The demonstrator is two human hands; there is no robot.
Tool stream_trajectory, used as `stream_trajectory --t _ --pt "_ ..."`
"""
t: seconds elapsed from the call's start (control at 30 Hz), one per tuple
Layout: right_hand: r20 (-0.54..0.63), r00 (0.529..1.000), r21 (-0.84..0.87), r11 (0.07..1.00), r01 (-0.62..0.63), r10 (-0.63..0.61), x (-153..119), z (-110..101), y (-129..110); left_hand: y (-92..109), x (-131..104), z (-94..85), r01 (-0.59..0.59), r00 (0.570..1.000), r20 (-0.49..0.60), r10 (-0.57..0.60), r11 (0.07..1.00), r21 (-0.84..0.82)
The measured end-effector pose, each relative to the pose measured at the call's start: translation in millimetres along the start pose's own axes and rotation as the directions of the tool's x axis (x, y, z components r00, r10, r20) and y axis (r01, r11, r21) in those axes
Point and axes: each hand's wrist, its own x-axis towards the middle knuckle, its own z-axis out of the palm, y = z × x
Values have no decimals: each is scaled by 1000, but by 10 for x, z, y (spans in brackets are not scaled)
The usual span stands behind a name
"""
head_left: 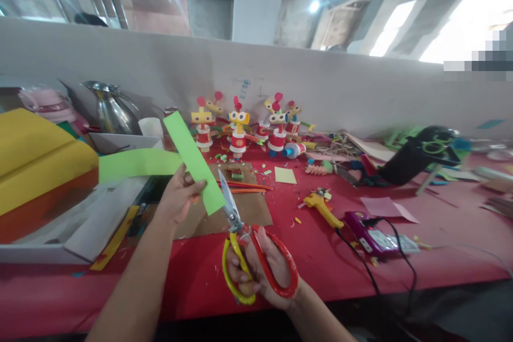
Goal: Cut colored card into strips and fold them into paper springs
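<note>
Between the thumb and fingers of my left hand (179, 192) is a light green paper strip (192, 160), held up at a slant. A second, wider green paper piece (136, 164) extends leftward behind that hand. My right hand (260, 270) grips scissors (233, 216) with one yellow and one red handle, fingers through the loops. The blades point up and lie close beside the lower right end of the strip; whether they touch it I cannot tell. Beneath them is a brown board (232, 219) with orange-red strips and a small folded red-green paper piece (235, 172).
Several paper-cup figures (239, 136) stand at the back by the white partition. To the right lie a yellow glue gun (324, 210), a purple power strip (371, 235) with cords and a black container (409, 157). A white box (68, 256) with coloured sheets sits left, near a metal jug (114, 109).
</note>
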Motion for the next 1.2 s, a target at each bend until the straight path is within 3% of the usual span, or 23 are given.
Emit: stream_trajectory --t 0.4,0.63,0.83,1.03,1.2 --pt "-10 999 -148 988 -46 45 -71 -63 38 51 -18 -46 69 997 29 -71 996 51" --pt "0 999 -140 989 -47 47 83 -95 -91 61 -27 -49 99 994 26 -102 989 107" --pt "-13 999 -112 992 -53 52 50 -133 -111 80 -15 -117 147 989 -13 -146 982 117" --pt "-10 997 -85 994 -73 73 50 -152 -73 65 -34 -54 194 981 23 -193 980 -42" --pt "-11 997 -46 996 -75 75 83 -144 -50 12 -13 2 246 962 -73 -264 949 -196"
